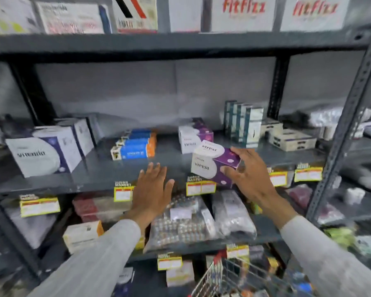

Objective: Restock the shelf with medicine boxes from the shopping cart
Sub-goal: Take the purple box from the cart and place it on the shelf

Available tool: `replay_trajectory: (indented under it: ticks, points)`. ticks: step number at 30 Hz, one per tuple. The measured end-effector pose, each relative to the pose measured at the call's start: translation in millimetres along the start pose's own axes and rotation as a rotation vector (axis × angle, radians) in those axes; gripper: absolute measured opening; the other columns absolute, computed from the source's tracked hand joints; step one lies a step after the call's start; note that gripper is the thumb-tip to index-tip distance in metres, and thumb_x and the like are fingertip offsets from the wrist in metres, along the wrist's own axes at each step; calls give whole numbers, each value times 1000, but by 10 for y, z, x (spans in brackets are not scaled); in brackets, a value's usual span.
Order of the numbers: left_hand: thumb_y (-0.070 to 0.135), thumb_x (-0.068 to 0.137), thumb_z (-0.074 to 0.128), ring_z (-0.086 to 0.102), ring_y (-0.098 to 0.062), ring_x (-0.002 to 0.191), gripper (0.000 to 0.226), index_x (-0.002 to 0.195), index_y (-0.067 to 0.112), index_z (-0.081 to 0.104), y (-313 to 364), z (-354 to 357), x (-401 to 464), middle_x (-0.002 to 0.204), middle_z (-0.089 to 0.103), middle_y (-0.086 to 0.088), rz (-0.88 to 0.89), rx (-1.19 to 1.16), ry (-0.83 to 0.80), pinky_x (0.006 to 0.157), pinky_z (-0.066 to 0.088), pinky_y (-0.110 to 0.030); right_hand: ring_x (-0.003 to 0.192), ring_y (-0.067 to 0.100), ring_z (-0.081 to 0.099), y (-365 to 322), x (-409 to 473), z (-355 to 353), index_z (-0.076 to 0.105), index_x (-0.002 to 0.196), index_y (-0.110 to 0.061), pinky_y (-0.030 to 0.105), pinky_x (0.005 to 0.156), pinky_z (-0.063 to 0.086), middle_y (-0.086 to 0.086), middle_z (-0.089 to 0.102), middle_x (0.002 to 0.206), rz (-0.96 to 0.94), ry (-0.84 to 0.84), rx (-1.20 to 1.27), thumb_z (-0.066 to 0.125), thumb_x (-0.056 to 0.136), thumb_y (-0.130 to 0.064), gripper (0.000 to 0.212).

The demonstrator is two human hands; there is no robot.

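My right hand grips a white and purple "Viresi" medicine box at the front edge of the grey middle shelf. A matching white and purple box stands on the shelf just behind it. My left hand hovers flat with fingers spread, empty, in front of the shelf edge to the left of the held box. The wire shopping cart shows at the bottom right, with several boxes inside.
On the same shelf are large white "Vitenija" boxes at the left, blue and orange boxes in the middle, tall teal boxes and beige boxes at the right. Yellow price tags line the edge. Bagged blister packs fill the lower shelf.
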State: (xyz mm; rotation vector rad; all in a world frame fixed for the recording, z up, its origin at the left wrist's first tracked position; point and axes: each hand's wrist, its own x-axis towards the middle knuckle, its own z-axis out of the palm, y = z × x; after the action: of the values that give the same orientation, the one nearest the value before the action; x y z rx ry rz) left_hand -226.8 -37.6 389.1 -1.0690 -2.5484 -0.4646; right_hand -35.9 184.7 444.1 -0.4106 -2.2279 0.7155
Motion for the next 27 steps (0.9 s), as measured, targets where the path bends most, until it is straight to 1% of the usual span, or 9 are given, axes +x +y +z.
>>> replay_trajectory:
  ticks: [7,10,12,13,17,19,22,25,27]
  points:
    - [58,101,17,21,-22,154,72,157,15,31,-173,18,193,166,29,-7,-8,61,-40,127,13,-44,121,17,52,-18,861,236,53,147,-14,30,105,44,0,50,133,0,-245,14,74,91,-30,62]
    - [57,101,19,26,-22,153,71,154,14,37,-168,63,185,163,35,-6,-18,59,8,126,16,-44,126,15,48,61,993,309,53,147,-15,4,94,39,-4,47,135,11,-295,25,71,94,-22,57]
    - [56,101,21,32,-24,150,70,152,14,42,-165,90,194,160,41,-7,-18,63,38,125,20,-45,131,12,42,136,1014,360,50,150,-17,-6,85,32,0,44,147,10,-313,6,67,98,-22,56]
    - [56,101,22,34,-24,149,69,150,13,44,-169,103,193,158,44,-8,-14,64,52,125,22,-45,135,13,40,167,1012,381,48,152,-19,-3,92,30,1,41,153,1,-315,-2,65,99,-23,55]
    - [56,101,23,35,-24,149,68,149,13,45,-178,126,208,157,45,-8,-14,66,54,124,23,-46,150,23,30,205,936,411,41,156,-24,35,112,44,2,28,164,-1,-315,51,61,101,-28,59]
    - [55,101,22,33,-25,150,69,151,12,43,-148,100,207,159,42,-9,-22,58,41,124,22,-47,154,22,23,224,846,415,35,159,-24,41,120,34,1,23,168,-12,-279,17,62,100,-34,66]
    - [50,102,28,32,-26,150,64,152,11,39,-56,51,138,159,42,-11,-7,-26,97,125,19,-49,153,17,24,260,546,420,38,157,-20,33,119,23,2,28,166,-87,-102,-11,62,100,-38,64]
    - [34,101,45,27,-26,152,56,151,10,42,170,185,-211,160,40,-11,102,-156,261,125,19,-53,138,21,46,356,9,443,59,138,-6,28,116,32,10,53,145,-193,183,16,66,96,-15,44]
    - [28,99,51,24,-26,154,54,150,11,44,367,455,-563,161,38,-10,188,-228,267,125,18,-53,123,26,57,529,-413,511,68,122,3,31,109,41,17,63,127,-248,287,6,67,90,1,32]
